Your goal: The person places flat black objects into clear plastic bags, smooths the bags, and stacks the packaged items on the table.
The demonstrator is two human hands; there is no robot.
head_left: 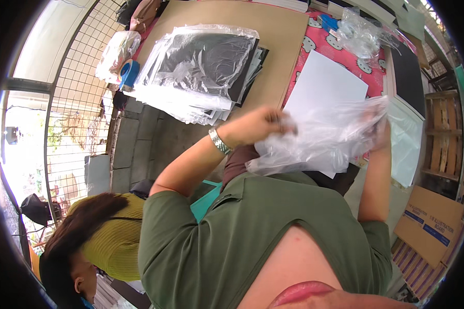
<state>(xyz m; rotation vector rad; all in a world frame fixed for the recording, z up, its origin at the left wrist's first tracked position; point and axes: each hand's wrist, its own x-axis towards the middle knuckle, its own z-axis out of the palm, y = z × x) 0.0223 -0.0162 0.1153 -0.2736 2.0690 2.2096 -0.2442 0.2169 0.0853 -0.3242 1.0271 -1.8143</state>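
Note:
In front of my chest is a clear plastic bag [319, 139], crumpled and loose. My right hand [378, 129] grips its right side, with the fingers partly veiled by the film. My left hand [273, 123], wearing a metal-band watch [219, 140] at the wrist, is at the bag's upper left edge. Its fingers are curled but smeared by motion, so I cannot tell whether they pinch the film. A white board [327, 77] lies at an angle on the table, its lower part beneath the bag.
A stack of plastic-wrapped dark boards [201, 56] rests on a brown board [278, 31] at the left. Beside it sits a blue tape dispenser [129, 73]. Crumpled plastic [358, 36] lies on the pink patterned cover [319, 36]. Another person [108, 237] is close at my left.

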